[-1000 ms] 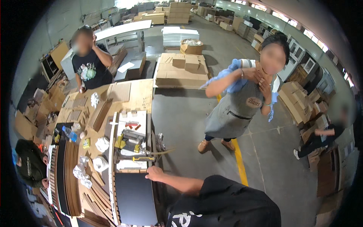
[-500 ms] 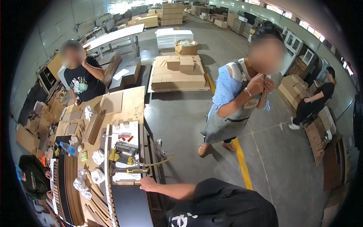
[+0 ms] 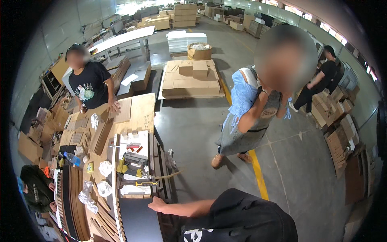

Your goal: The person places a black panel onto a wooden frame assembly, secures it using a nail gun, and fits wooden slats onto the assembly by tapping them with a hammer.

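My right hand (image 3: 157, 204) reaches in from the lower edge, its arm in a short black sleeve. Its fingers are curled at the right edge of a flat dark panel (image 3: 139, 220) that lies on the bench, with the fingertips partly hidden. Just beyond the hand, a hammer (image 3: 139, 184) with a yellow and black handle lies crosswise. Farther along lie a yellow-green power tool (image 3: 128, 169) and a red-handled tool (image 3: 132, 147), on a white sheet. My left hand is out of view.
The wooden workbench (image 3: 141, 105) holds wood strips, crumpled white wrapping (image 3: 88, 196) and a blue bottle (image 3: 72, 158). A person in a grey apron (image 3: 254, 133) stands close on the right. Other people stand at the bench's far and left sides. A cardboard-topped pallet (image 3: 191, 82) stands beyond.
My right hand has slid slightly nearer along the panel's edge, away from the hammer. The person across the bench has lowered a raised hand to it; the person at far right has moved.
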